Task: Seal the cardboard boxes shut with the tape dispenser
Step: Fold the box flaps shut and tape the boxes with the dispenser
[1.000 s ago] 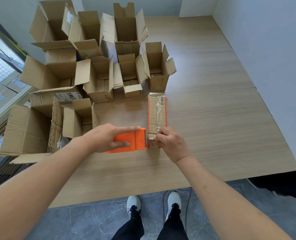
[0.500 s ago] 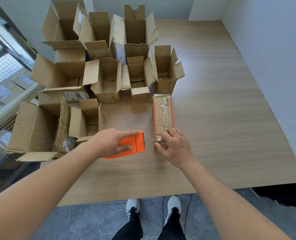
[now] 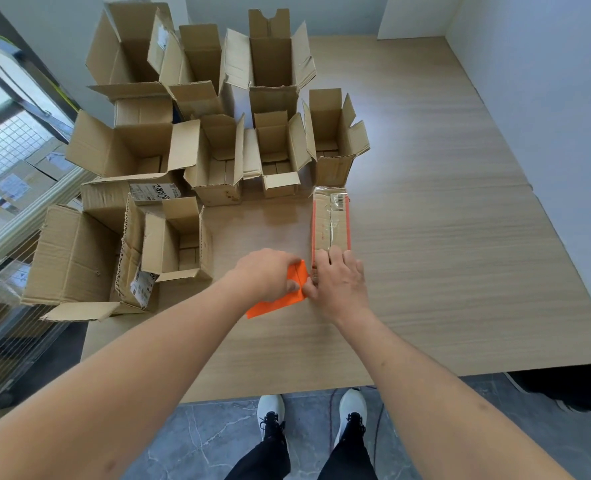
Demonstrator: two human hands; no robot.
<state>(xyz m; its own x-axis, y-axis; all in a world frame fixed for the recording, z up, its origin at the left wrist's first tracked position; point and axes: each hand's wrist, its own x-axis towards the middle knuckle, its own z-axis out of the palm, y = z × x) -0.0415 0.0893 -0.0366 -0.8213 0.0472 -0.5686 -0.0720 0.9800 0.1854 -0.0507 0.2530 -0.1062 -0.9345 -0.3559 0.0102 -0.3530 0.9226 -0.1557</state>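
Observation:
A narrow closed cardboard box point(image 3: 330, 220) with orange edges and clear tape along its top lies on the wooden table point(image 3: 443, 258), pointing away from me. My left hand point(image 3: 270, 273) grips the orange tape dispenser point(image 3: 287, 296), tilted, just left of the box's near end. My right hand point(image 3: 339, 280) lies over that near end, fingers bent down on the box, thumb touching the dispenser. The near end of the box is hidden under my hand.
Several open cardboard boxes point(image 3: 218, 161) with raised flaps crowd the left and back of the table; one point(image 3: 169, 244) stands just left of my left hand. A white wall point(image 3: 546, 116) runs along the right. My feet point(image 3: 311, 417) stand at the table's front edge.
My left hand turned the dispenser from flat to tilted and brought it against the box's near end. My right hand slid further over that end. The camera view shifted slightly.

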